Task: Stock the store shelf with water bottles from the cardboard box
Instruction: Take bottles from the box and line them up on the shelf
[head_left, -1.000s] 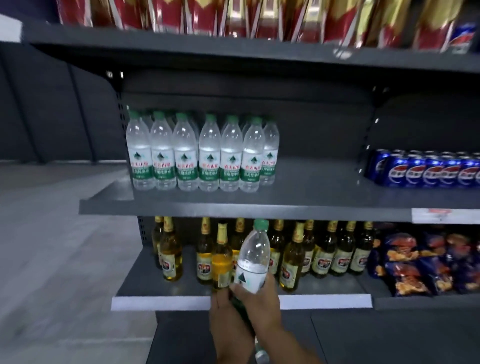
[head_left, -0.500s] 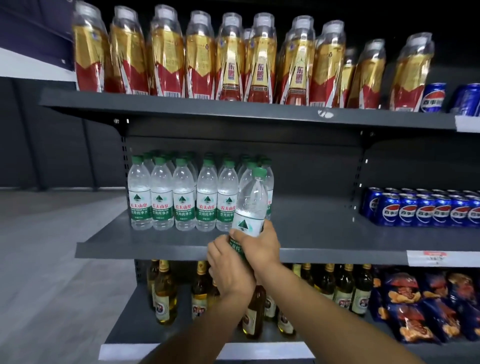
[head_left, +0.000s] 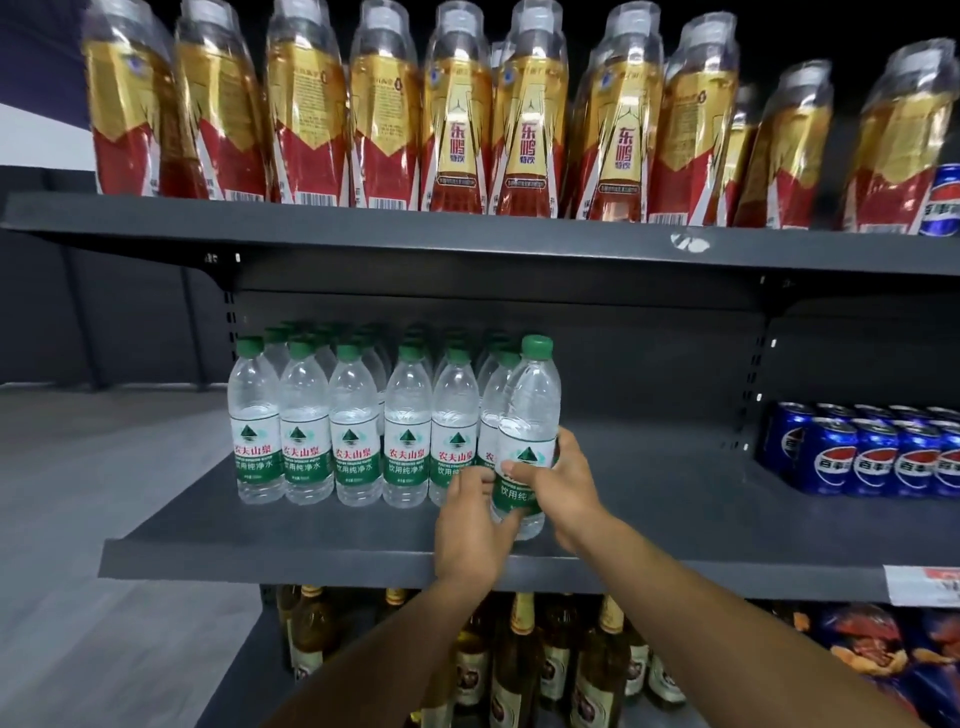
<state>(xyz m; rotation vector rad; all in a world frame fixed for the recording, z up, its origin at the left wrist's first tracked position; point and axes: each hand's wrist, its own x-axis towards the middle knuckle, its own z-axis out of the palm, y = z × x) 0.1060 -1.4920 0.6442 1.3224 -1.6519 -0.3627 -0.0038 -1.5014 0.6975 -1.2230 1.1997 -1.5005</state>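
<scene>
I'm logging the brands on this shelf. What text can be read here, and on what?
"农夫山泉" and "饮用纯净水": shelved water bottles.
"饮用纯": held water bottle.
"东鹏特饮": gold-red bottles, top shelf.
"百事": blue cans.
Barcodes, price tag, beer labels: unreadable.

A single wide-angle head-worn camera faces a dark store shelf (head_left: 322, 558) straight on, close enough that both forearms reach from the bottom edge to the middle board. The view sits level with the rows of water bottles (head_left: 358, 431), looking slightly up at the underside of the upper shelf (head_left: 467, 244) and down onto brown glass bottles (head_left: 519, 670) below. The frame's edges bow.
</scene>
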